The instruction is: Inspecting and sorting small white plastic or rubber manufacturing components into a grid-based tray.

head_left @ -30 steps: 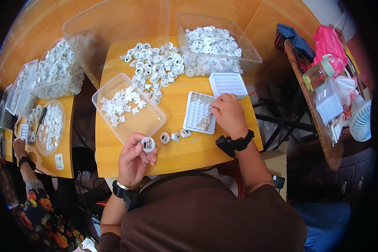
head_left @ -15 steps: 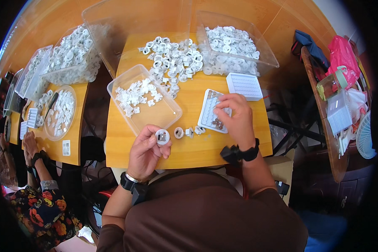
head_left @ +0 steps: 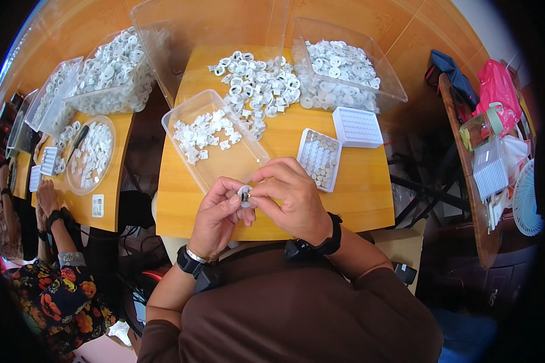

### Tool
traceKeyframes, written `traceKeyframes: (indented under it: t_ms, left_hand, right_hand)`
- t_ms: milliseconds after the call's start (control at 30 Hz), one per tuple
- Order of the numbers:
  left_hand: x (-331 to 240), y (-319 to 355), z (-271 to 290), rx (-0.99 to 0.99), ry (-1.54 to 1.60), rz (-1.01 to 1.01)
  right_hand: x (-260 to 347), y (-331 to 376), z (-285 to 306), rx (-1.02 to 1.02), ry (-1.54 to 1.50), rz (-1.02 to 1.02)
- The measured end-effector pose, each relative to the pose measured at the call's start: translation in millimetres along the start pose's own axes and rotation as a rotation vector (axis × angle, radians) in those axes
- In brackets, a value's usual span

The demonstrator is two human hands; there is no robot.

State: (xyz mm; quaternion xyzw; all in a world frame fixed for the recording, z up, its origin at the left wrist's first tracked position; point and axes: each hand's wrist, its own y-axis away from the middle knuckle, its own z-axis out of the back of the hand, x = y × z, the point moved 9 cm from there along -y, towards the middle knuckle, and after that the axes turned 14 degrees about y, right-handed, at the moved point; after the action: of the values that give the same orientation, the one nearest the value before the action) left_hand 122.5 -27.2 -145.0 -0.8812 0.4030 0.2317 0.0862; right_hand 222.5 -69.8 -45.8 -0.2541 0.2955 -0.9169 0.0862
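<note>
Over the table (head_left: 360,206), left hand (head_left: 214,219) tight on round white part (head_left: 244,193), right hand (head_left: 295,201) at it, grasp unclear

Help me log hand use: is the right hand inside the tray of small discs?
No, the right hand is at the round white part in the left hand, apart from that tray of discs.

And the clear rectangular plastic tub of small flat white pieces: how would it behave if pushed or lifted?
The clear plastic tub looks thin-walled, so probably light and slightly flexible. Wide and low, it would likely slide rather than tip. The white pieces lie loose, so may shift if tilted.
</note>
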Motion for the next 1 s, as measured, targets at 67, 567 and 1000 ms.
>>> traceKeyframes:
  t_ms: [67, 567, 1000]
  left_hand:
    - [-0.8, 0.6, 1.7, -0.015, -0.060, -0.014]
    - [1.8, 1.5, -1.2, 0.013, -0.184, 0.011]
    - [-12.4, 7.0, 8.9, -0.083, -0.153, -0.064]
  right_hand:
    - [0.5, 0.3, -2.4, 0.028, -0.004, 0.000]
    - [-45.7, 30.0, -49.1, 0.354, -0.795, -0.624]
    - [-54.4, 14.8, -49.6, 0.431, -0.560, -0.554]
